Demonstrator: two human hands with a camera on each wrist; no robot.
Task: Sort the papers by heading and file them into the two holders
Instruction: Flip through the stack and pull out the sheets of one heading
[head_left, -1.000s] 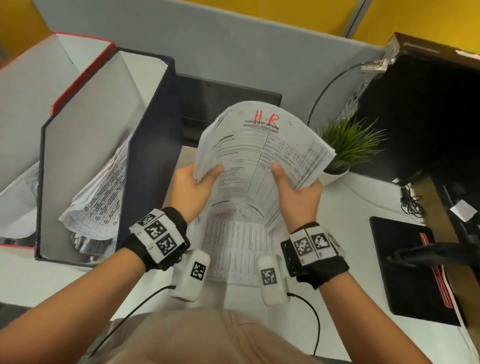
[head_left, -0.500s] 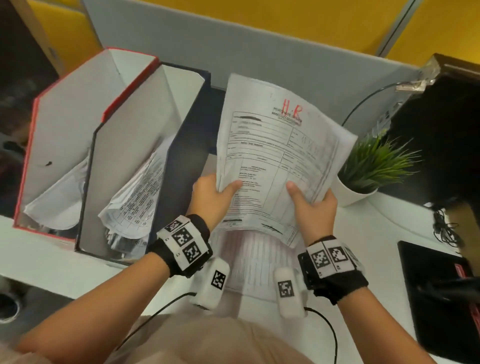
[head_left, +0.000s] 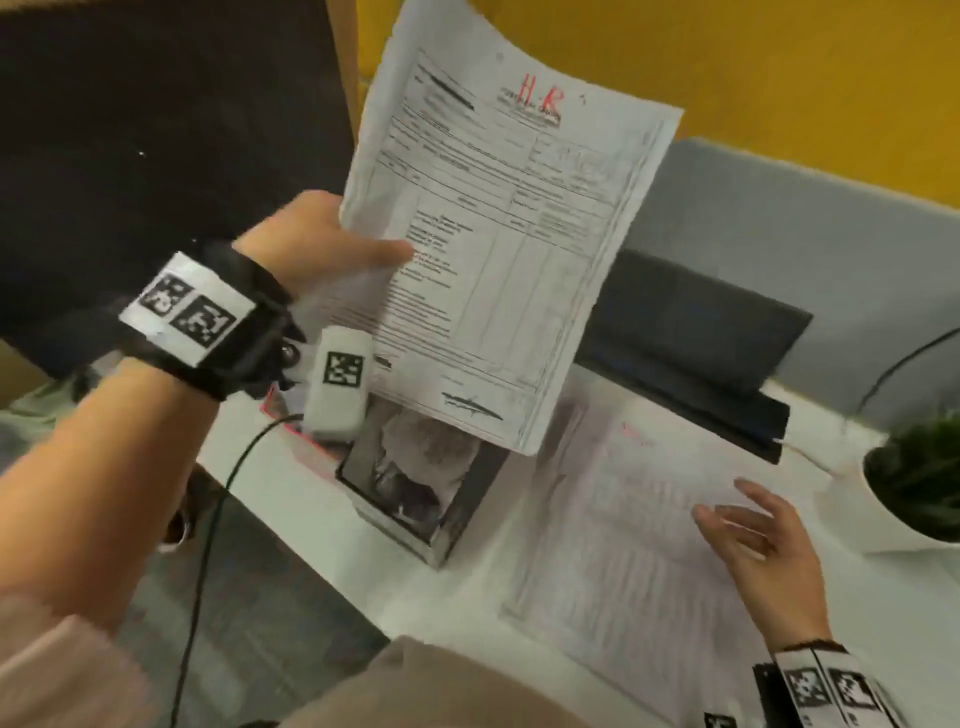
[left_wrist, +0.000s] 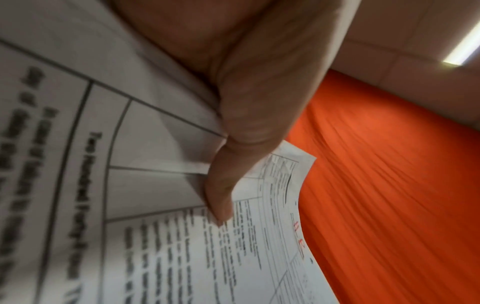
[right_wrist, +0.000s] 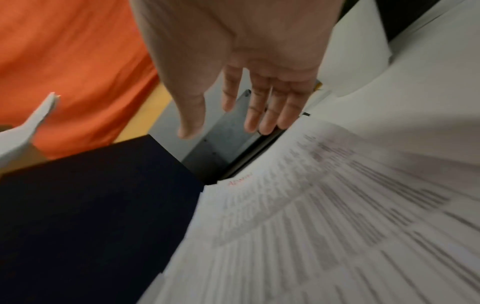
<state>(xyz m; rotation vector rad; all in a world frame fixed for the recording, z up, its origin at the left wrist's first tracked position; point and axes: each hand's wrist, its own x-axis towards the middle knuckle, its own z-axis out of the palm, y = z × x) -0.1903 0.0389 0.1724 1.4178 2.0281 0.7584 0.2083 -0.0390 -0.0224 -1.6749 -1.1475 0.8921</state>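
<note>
My left hand (head_left: 358, 249) pinches a printed sheet headed "HR" in red (head_left: 498, 249) by its left edge, thumb on the front, and holds it upright in the air. In the left wrist view the thumb (left_wrist: 233, 164) presses on the same sheet (left_wrist: 259, 257). Below the sheet's lower edge stands the navy holder (head_left: 467, 525), open at the top with crumpled papers inside. Only a sliver of the red holder (head_left: 291, 421) shows left of it. My right hand (head_left: 748, 525) hovers open over the paper stack (head_left: 613, 561) on the desk, whose top sheet (right_wrist: 311, 216) carries a red heading.
A potted plant (head_left: 914, 493) stands at the desk's right edge, close to my right hand. A dark flat device (head_left: 691, 332) sits behind the stack against the grey partition (head_left: 805, 218). A dark panel (head_left: 156, 130) fills the upper left. The desk's front-left edge drops to the floor.
My right hand has let go of the HR sheet and dropped over the stack. The left hand alone has carried the sheet up and left over the holders. My head turned left.
</note>
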